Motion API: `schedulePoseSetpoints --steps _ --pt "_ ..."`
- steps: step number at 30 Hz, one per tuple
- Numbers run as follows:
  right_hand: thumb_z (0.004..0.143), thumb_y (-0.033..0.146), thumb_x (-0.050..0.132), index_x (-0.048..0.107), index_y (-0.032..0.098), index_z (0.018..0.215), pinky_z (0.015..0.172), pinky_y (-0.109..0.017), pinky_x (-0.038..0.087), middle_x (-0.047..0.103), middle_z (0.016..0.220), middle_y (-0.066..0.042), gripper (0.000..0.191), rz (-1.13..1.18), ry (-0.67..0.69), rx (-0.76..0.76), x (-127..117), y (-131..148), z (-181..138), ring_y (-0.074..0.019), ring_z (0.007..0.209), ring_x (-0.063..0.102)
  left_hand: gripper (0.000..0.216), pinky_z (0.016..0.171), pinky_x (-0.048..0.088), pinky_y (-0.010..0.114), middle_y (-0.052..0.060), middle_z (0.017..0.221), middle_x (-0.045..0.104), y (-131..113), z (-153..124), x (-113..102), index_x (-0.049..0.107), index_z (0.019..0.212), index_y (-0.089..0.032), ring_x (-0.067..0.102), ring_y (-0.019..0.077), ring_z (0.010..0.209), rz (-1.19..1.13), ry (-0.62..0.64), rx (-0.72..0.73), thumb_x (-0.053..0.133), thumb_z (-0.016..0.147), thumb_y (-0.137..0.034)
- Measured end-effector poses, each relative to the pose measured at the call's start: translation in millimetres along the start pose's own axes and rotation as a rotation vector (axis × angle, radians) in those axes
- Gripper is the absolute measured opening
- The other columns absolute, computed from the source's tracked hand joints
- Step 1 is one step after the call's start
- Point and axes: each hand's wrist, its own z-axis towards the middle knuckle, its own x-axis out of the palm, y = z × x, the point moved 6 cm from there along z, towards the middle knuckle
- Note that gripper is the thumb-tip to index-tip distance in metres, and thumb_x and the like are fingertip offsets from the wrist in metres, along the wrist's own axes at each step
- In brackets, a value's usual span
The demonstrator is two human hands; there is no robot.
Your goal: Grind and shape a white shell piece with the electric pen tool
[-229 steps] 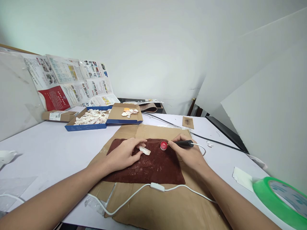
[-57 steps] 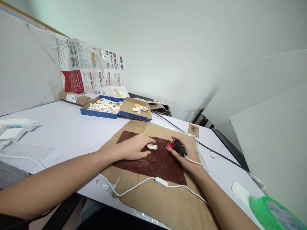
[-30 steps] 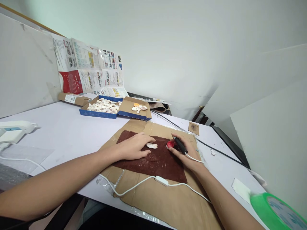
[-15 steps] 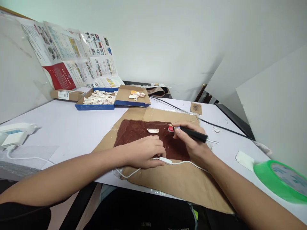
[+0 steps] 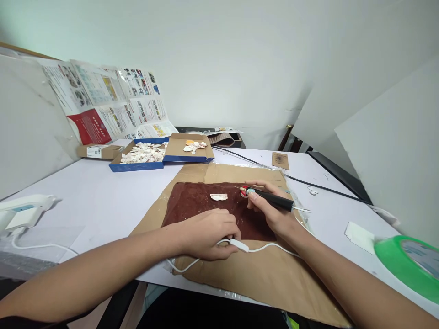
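Observation:
My right hand (image 5: 269, 208) grips a black pen-shaped corded tool (image 5: 274, 198) like a pencil. The tool's thin metal tip points left, just over a small red round container (image 5: 243, 191). My left hand (image 5: 214, 233) is closed around a white cord at its inline switch (image 5: 239, 245), thumb against the switch. Between the hands and a little farther back, a whitish shell piece (image 5: 218, 197) lies on a dark brown cloth (image 5: 192, 201). The cloth rests on brown cardboard (image 5: 260, 274).
At the back left, a blue box (image 5: 137, 167) holds many shell pieces; several more lie in its open lid (image 5: 178, 151). A roll of green tape (image 5: 387, 251) sits at the right. A white power strip (image 5: 30, 210) is at the left. A black cable (image 5: 308, 182) crosses the back.
The camera view has tilted, so the scene sits lower in the picture. The tool in my right hand has turned slightly. My left hand keeps its hold on the cord switch.

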Motion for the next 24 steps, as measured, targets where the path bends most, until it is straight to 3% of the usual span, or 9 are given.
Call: schedulePoseSetpoints --steps 5,11,16,21,24 --pt "0.094 0.052 0.066 0.069 0.023 0.092 0.059 -0.031 0.047 0.063 0.063 0.001 0.029 -0.059 -0.024 0.040 -4 3 2 -0.0170 0.058 0.057 0.011 0.073 0.049 0.032 0.003 0.082 0.070 -4 2 2 0.070 0.088 -0.019 0.062 0.0190 0.077 0.029 -0.045 0.051 0.068 0.078 -0.017" --pt "0.091 0.053 0.065 0.064 0.025 0.068 0.059 -0.032 0.049 0.062 0.062 -0.001 0.037 -0.180 -0.017 0.010 -6 13 3 -0.0184 0.059 0.055 0.010 0.075 0.052 0.031 0.002 0.078 0.068 -5 3 8 0.064 0.082 -0.021 0.061 0.0178 0.073 0.022 -0.052 0.074 0.066 0.074 -0.017" --pt "0.087 0.043 0.064 0.062 0.025 0.062 0.059 -0.033 0.047 0.060 0.058 0.000 0.031 -0.231 -0.052 0.014 -10 9 5 -0.0181 0.056 0.053 0.011 0.076 0.053 0.030 0.004 0.086 0.069 -3 0 9 0.069 0.091 -0.019 0.064 0.0187 0.080 -0.050 0.001 0.025 0.067 0.080 -0.017" --pt "0.085 0.043 0.066 0.063 0.025 0.063 0.058 -0.033 0.045 0.065 0.061 -0.001 0.029 -0.245 -0.062 0.045 -14 0 8 -0.0193 0.059 0.058 0.007 0.081 0.053 0.031 0.005 0.094 0.073 -4 -1 6 0.070 0.098 -0.019 0.066 0.0190 0.088 -0.158 0.049 0.018 0.067 0.095 -0.024" --pt "0.087 0.044 0.065 0.066 0.025 0.066 0.060 -0.034 0.047 0.067 0.064 -0.002 0.029 -0.269 -0.034 0.050 -14 -2 10 -0.0203 0.061 0.060 0.005 0.082 0.052 0.031 0.005 0.094 0.073 -3 0 7 0.069 0.097 -0.020 0.066 0.0191 0.089 -0.175 0.057 0.019 0.069 0.095 -0.024"
